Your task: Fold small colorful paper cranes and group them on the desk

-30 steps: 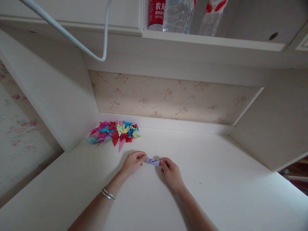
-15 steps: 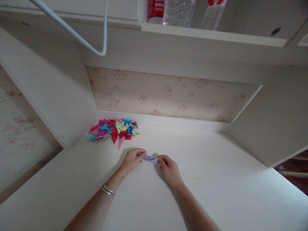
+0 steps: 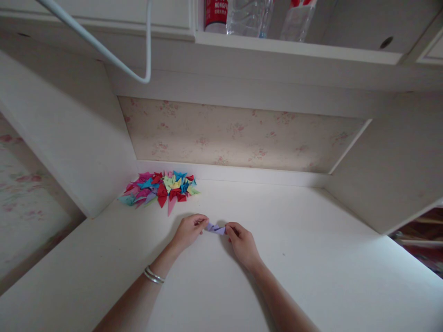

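A small piece of folded purple paper is stretched between my two hands, a little above or on the white desk; I cannot tell which. My left hand pinches its left end between thumb and fingers. At the other end, the thumb and forefinger of my right hand are closed on the paper. Both fingertips hide the ends of the strip. Beyond my left hand lies a pile of folded paper pieces in red, pink, blue, green and yellow.
Side panels flank the desk, with floral wallpaper at the back. Overhead, a shelf holds a red-labelled bottle and clear plastic bottles. A white bent tube hangs at upper left.
The view has shifted slightly, so the whole scene sits a little further left. Both hands keep their pinch on the purple paper, with hardly any movement.
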